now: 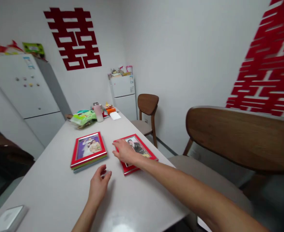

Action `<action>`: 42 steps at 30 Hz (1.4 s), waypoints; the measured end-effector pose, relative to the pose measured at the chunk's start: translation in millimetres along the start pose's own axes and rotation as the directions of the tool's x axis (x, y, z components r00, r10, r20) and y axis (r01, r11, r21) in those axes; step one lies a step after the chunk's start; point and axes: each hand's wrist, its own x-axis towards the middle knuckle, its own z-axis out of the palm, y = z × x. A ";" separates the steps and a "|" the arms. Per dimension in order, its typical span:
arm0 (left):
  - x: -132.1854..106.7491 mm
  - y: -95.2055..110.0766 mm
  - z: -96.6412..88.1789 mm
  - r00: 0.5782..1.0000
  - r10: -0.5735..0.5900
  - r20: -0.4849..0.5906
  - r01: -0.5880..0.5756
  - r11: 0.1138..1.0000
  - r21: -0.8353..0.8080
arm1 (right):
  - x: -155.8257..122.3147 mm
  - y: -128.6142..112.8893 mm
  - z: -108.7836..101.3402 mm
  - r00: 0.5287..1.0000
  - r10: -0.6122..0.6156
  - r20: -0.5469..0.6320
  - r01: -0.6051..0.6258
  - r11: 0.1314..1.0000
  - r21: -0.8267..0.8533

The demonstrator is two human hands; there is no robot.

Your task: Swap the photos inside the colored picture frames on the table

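Two red-bordered picture frames lie on the white table. The left picture frame (pixel 88 148) holds a photo of people on a purple ground; a green and a pale layer show beneath its red border, like a stack. Across the right picture frame (pixel 143 146) reaches my right hand (pixel 124 151), its fingers spread at the frame's left edge and part of the photo covered. Whether the fingertips touch the frame I cannot tell. My left hand (pixel 99 182) is over the table just in front of the left picture frame, thumb and fingers apart, holding nothing.
A pink bottle (pixel 98 112), a green package (pixel 82 118) and a white paper (pixel 115 115) sit at the table's far end. A white box-like object (pixel 8 219) is at the near left. Wooden chairs (pixel 238 138) line the right side; a refrigerator (pixel 25 93) stands behind left.
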 end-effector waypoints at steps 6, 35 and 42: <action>-1.2 -13.5 -33.6 0.984 -0.159 -0.086 0.130 0.953 -0.272 | 36.0 -72.3 40.7 0.973 -0.227 -0.048 0.226 0.974 -0.023; -135.5 -5.2 -42.7 0.651 0.713 0.262 -0.717 0.464 0.519 | -109.2 -79.5 -24.2 0.940 0.085 0.330 -0.323 -0.086 0.943; -136.3 -25.8 -40.5 0.715 0.542 0.442 -0.689 0.436 0.579 | -111.0 -48.5 22.7 0.942 0.151 0.301 -0.333 0.555 0.762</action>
